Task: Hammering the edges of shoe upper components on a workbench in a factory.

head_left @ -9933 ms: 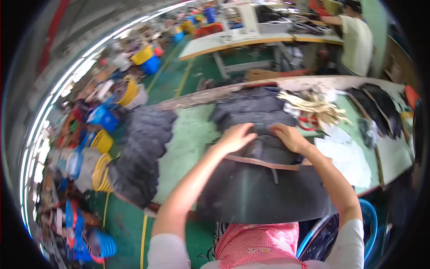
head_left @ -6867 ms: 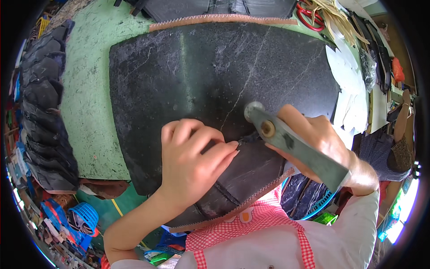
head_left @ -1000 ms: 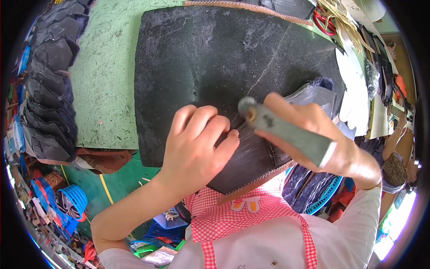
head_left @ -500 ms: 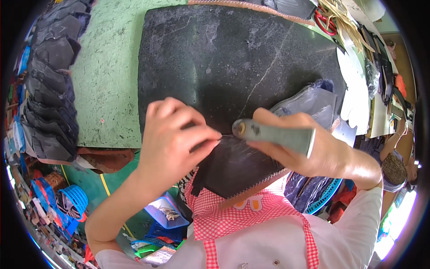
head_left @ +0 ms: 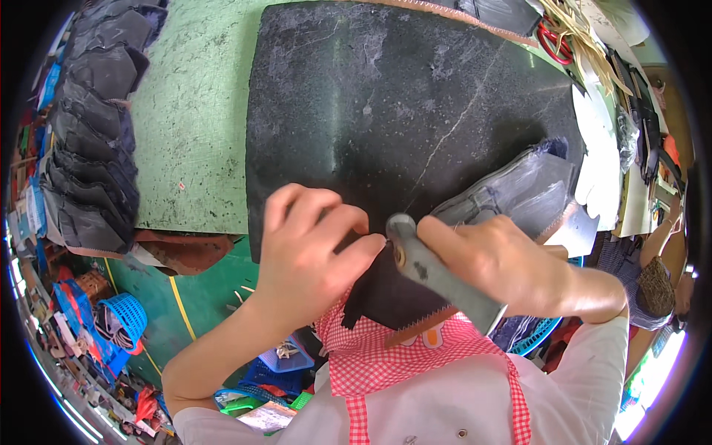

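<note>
Leather sheet (head_left: 415, 111) lies on green table (head_left: 200, 141), near edge overhanging. Left hand (head_left: 308, 259) pinches that edge; right hand (head_left: 504, 263) fist-closed around grey tool (head_left: 437, 274). Judged limp, light, fairly grippy; hold at edge.

1. A large cutting mat (head_left: 415, 119) lies on the table (head_left: 200, 133), taking up its middle and right part.
2. A sheet of material (head_left: 386, 297) lies on the mat's near edge and overhangs it toward the person.
3. The left hand (head_left: 311, 252) rests on that sheet, just left of the right hand (head_left: 504, 267).
4. The right hand grips a tool (head_left: 437, 271), whose far end touches the left fingertips.
5. A stack of folded pieces (head_left: 519, 193) lies on the mat, right of and beyond the right hand.
6. A row of overlapping pieces (head_left: 93, 133) runs along the table's left edge.
7. Baskets (head_left: 122, 319) sit on the floor, near left.
</note>
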`<state>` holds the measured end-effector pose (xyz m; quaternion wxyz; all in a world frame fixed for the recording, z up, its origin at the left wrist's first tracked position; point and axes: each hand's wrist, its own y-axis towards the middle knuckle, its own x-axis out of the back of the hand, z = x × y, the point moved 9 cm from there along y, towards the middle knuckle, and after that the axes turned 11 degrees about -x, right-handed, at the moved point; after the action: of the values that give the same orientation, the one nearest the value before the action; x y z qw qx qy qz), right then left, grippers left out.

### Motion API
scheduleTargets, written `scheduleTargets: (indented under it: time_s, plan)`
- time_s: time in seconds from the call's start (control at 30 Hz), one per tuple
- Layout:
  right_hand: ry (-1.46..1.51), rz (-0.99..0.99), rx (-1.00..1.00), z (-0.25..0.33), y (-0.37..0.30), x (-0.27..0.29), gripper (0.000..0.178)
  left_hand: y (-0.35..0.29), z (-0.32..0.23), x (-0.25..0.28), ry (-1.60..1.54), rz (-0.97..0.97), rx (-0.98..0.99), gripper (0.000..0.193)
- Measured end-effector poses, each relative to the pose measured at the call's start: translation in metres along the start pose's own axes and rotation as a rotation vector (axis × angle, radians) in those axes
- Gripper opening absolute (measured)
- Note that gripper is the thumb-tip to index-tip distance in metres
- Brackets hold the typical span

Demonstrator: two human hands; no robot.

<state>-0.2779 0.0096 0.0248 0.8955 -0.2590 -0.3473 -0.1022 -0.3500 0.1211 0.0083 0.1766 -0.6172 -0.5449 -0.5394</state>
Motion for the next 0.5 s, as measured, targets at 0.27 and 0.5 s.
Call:
scheduleTargets:
  time_s: [0.27,0.5]
  plan:
    - [0.123,0.035,-0.033,-0.012,-0.004,-0.007,0.034,-0.028,0.009,-0.003,-0.168,-0.124,0.389,0.025]
    - [0.077,-0.015,-0.049,-0.017,-0.002,-0.003,0.033,-0.028,-0.004,-0.007,-0.099,-0.150,0.370,0.020]
